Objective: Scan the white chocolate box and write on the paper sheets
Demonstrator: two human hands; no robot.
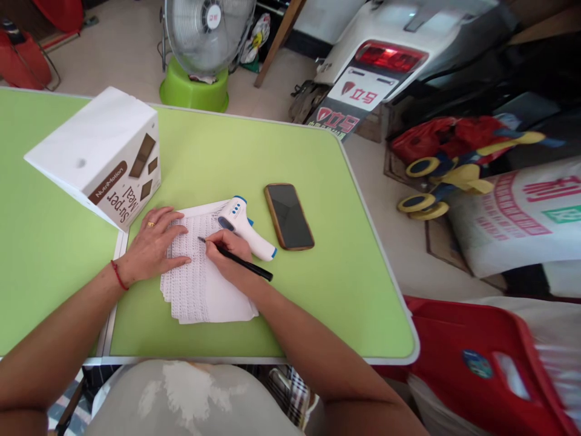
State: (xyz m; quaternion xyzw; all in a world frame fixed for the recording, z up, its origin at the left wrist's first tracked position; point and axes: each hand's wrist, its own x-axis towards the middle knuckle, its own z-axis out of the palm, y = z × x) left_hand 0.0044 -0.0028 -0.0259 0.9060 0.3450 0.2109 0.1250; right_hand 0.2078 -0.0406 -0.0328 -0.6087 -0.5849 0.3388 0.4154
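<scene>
My left hand [157, 245] lies flat with fingers spread over the left side of a stack of paper sheets [231, 300]. The top sheet carries dense handwritten columns on its left half, while its lower right part is blank. In my right hand [231, 254] is a black pen [247, 264], its tip at the writing near the middle of the page. A white and blue infrared thermometer [256, 239] rests just beyond that hand, partly on the paper's upper right. Right of it lies a smartphone [290, 217] in a brown case, screen dark.
A white NutriMotion box [100, 151] stands on the green folding table [218, 151], behind my left hand. Beyond the table are a fan [211, 30] on a green stool [195, 91] and a white scooter [390, 54]. A red chair [476, 339] stands at the right.
</scene>
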